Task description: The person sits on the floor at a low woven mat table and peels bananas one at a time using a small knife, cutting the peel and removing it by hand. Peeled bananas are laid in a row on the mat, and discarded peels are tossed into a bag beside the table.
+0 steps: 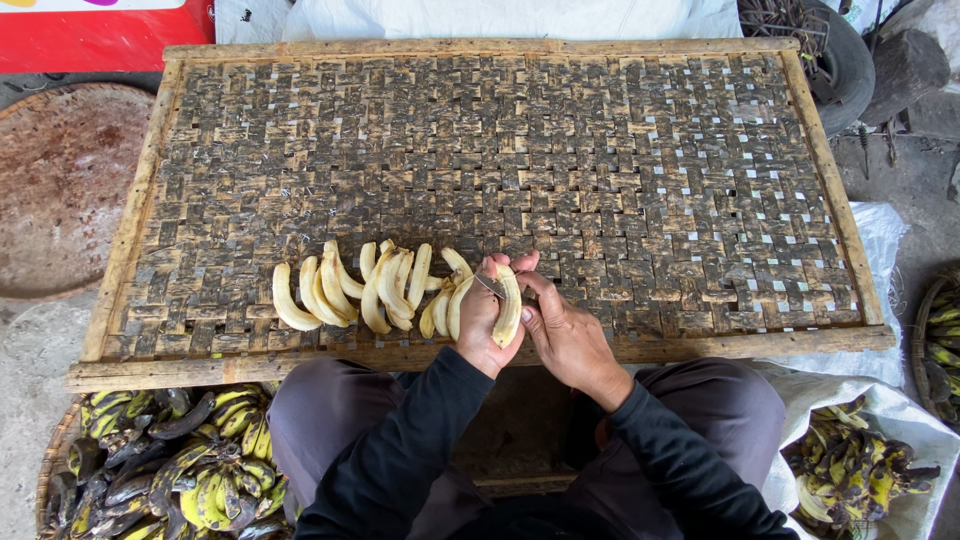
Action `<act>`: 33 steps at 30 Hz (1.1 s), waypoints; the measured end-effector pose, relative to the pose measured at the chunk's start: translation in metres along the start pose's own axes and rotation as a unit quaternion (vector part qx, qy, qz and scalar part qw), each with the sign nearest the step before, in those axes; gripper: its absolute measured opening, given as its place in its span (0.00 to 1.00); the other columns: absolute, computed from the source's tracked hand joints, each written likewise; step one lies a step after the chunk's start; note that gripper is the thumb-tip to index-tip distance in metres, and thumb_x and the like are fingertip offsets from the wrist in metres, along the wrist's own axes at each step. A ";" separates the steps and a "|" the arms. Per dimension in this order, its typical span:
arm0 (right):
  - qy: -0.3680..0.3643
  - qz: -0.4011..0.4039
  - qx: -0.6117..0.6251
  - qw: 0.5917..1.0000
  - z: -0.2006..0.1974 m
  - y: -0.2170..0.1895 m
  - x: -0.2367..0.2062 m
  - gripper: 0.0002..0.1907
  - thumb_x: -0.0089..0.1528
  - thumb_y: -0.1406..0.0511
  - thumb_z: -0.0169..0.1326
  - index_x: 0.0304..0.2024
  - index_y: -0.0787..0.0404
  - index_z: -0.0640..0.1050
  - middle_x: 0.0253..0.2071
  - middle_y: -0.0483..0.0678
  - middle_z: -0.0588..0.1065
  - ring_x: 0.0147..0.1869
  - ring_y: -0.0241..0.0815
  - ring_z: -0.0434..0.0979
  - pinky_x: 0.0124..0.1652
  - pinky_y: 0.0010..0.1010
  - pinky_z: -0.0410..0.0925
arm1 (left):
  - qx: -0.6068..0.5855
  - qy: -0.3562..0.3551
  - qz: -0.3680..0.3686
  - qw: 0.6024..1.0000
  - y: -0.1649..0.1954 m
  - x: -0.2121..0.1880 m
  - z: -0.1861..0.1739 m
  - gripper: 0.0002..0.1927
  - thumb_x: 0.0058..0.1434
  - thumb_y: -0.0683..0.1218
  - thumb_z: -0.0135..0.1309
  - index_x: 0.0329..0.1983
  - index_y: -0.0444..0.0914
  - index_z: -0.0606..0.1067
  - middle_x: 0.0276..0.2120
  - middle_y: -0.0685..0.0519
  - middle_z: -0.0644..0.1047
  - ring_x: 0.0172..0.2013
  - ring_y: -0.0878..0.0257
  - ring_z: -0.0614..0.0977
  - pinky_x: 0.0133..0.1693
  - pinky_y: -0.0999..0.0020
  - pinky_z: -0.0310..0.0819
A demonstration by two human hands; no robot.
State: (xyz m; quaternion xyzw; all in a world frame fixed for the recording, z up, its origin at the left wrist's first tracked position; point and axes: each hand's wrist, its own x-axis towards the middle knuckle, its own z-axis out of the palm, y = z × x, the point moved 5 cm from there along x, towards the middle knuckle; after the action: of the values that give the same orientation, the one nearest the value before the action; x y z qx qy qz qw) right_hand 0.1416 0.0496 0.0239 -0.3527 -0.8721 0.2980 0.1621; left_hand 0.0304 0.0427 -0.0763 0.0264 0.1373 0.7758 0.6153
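A basket (60,450) of unpeeled bananas (170,460) sits low left; peeled bananas (370,285) lie on the woven tray (500,140); the left hand (482,320) grips a banana (509,305) (peeled) above the tray's near edge; the right hand (565,335) closes on a knife (490,286) touching it; a sack (900,410) holds peels (850,470).

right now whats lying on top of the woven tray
On the woven tray lies a cluster of peeled bananas near its front edge. The left hand holds one more banana above it, with the right hand alongside. The weave under them is hidden.
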 end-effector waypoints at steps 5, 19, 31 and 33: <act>-0.001 -0.037 -0.031 0.999 -0.006 0.005 0.007 0.20 0.71 0.59 0.46 0.64 0.51 0.62 0.51 0.52 0.79 0.50 0.54 0.83 0.44 0.42 0.75 | -0.039 -0.001 -0.077 0.996 -0.004 0.002 -0.002 0.14 0.77 0.53 0.41 0.42 0.40 0.72 0.53 0.44 0.79 0.53 0.53 0.78 0.57 0.55 0.72; -0.029 -0.008 -0.218 0.975 0.008 0.035 0.016 0.29 0.67 0.62 0.47 0.69 0.33 0.58 0.50 0.52 0.76 0.39 0.53 0.82 0.32 0.41 0.75 | -0.027 0.138 -0.103 0.985 -0.017 0.007 -0.017 0.21 0.73 0.57 0.33 0.48 0.40 0.72 0.53 0.47 0.77 0.50 0.56 0.79 0.46 0.62 0.78; 0.136 0.053 -0.191 0.971 -0.087 0.081 0.008 0.33 0.73 0.63 0.43 0.80 0.40 0.54 0.60 0.59 0.77 0.54 0.64 0.79 0.61 0.53 0.69 | 0.779 -0.023 0.182 0.600 0.001 0.023 0.009 0.14 0.65 0.38 0.51 0.53 0.40 0.73 0.48 0.46 0.75 0.41 0.54 0.81 0.43 0.58 0.80; 0.125 0.154 -0.145 0.969 -0.098 0.101 0.000 0.31 0.71 0.64 0.43 0.77 0.43 0.56 0.64 0.64 0.72 0.61 0.72 0.73 0.54 0.59 0.67 | 0.842 -0.056 0.214 0.492 -0.004 0.022 0.015 0.19 0.59 0.37 0.52 0.55 0.39 0.74 0.49 0.45 0.74 0.44 0.50 0.81 0.45 0.57 0.80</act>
State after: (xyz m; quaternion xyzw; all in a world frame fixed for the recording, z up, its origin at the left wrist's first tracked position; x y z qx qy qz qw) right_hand 0.2426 0.1474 0.0349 -0.5369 -0.8140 0.1435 0.1690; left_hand 0.0319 0.0679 -0.0654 0.6038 0.6811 0.3959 0.1218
